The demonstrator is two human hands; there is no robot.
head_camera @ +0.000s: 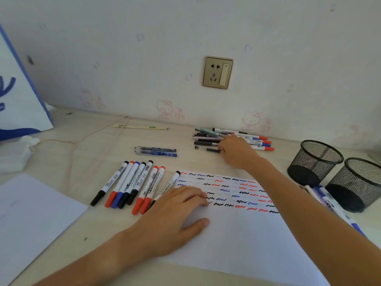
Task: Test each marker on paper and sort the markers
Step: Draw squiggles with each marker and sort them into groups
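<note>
A white test sheet [237,234] covered with red, blue and black squiggles lies in front of me. My left hand [175,215] rests flat on it, fingers straight. To its left lies a row of several whiteboard markers [132,186] with black, red and blue caps. My right hand [237,151] reaches to the far pile of pens and markers [233,137] by the wall, its fingers curled over a dark pen [213,150]; whether it grips the pen is hidden. Two blue pens [156,151] lie apart in the middle.
Two black mesh pen cups [315,159] [356,182] lie tipped over at the right, with more markers [329,201] beside them under my right forearm. Another white sheet [31,219] lies at the left. A cord [82,139], a ruler [138,126] and a blue-white bag [16,100] sit behind.
</note>
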